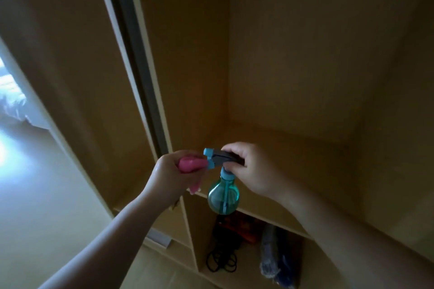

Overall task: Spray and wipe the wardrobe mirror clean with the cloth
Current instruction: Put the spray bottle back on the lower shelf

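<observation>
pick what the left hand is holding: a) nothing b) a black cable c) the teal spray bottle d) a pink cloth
d: the left hand grips the pink cloth, while the right hand holds the teal spray bottle by its head.

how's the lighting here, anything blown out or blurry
Head view: the wardrobe inside is dim and brownish; glare washes out the far left edge; the wide lens bends the door frame; the spray bottle looks slightly soft; things in the lower compartment are murky.
</observation>
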The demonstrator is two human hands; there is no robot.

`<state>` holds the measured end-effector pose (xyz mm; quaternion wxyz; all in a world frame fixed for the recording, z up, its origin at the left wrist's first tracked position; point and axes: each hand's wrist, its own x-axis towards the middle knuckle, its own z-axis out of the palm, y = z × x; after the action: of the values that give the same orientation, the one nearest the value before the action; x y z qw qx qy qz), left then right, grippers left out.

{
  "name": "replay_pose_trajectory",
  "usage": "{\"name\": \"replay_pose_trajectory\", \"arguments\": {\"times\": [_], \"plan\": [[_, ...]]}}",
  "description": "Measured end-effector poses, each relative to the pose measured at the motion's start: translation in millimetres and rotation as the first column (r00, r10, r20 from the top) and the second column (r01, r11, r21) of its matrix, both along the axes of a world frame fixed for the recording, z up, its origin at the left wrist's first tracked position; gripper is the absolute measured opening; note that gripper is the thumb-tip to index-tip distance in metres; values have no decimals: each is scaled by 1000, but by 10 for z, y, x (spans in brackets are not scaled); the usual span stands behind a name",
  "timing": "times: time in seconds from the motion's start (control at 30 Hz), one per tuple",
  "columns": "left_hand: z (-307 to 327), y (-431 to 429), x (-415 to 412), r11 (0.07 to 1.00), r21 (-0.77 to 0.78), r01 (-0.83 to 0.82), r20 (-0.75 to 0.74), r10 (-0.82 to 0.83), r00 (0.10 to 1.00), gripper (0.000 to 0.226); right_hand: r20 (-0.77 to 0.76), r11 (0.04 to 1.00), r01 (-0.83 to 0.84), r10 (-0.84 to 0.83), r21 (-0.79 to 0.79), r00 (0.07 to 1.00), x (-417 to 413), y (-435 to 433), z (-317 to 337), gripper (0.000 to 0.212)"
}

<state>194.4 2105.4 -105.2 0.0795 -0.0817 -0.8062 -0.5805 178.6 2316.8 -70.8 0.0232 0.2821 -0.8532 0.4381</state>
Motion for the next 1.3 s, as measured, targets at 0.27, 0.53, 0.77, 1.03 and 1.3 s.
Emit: {"name": "replay_pose_trajectory", "arguments": {"times": [0.27, 0.53, 0.77, 1.03, 1.3], "plan": [[-253, -1113, 434, 999, -7, -49, 15, 49, 999, 26, 25, 993, -116, 116, -15, 993, 208, -1106, -243, 20], [-409, -2452, 753, 998, 7, -70, 51, 70, 996, 20, 75, 996, -80, 78, 29, 994, 497, -2472, -469, 18], [-474, -3339, 941, 995, 6, -98, 81, 97, 992, 22, 107, 995, -91, 85, 50, 991, 634, -3369, -543, 19], [-698, -3828, 636, 993, -18, -119, 133, 120, 984, 20, 95, 996, -80, 75, 50, 993, 283, -3885, -797, 26], [-805, -4063, -84, 990, -96, -101, 138, 114, 984, 24, 110, 999, -46, 45, 6, 993, -394, -4131, -1089, 24]]}}
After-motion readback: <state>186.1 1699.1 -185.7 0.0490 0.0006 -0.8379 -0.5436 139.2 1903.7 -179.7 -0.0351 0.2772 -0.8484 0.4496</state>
